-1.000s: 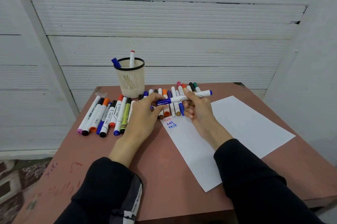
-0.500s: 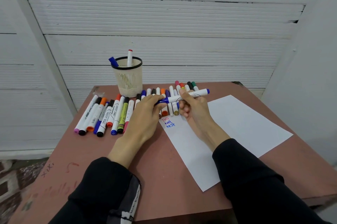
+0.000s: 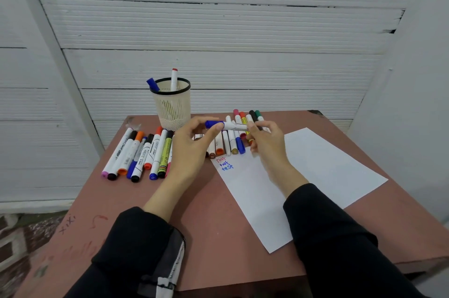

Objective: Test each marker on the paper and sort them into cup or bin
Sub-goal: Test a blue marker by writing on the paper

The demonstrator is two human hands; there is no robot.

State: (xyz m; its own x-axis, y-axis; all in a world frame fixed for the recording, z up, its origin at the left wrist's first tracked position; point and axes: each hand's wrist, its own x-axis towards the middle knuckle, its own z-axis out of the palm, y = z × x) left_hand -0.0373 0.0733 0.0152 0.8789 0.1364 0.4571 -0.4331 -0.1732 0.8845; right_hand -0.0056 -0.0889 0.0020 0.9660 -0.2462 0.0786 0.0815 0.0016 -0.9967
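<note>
**Blue marker held level between both hands**

Your left hand (image 3: 192,149) pinches the blue cap (image 3: 213,124) between thumb and forefinger, the other fingers loosely curled beneath. Your right hand (image 3: 266,142) grips the white barrel at the opposite end, fingertips closed round it. Between them the blue marker (image 3: 228,125) hangs above the table, its long axis running almost level from left to right, cap end pointing left towards the cup (image 3: 171,105).

Below your hands lies a row of loose markers (image 3: 228,144), most with caps towards you, just touching the top edge of the paper (image 3: 315,171). The paper carries three small written words near that corner, one red and two blue. To your left, a second group of markers (image 3: 138,154) lies fanned side by side on the table (image 3: 206,225), well apart from the paper. The cup stands upright at the far edge, with a blue-capped marker and a red-tipped one leaning inside it.
</note>
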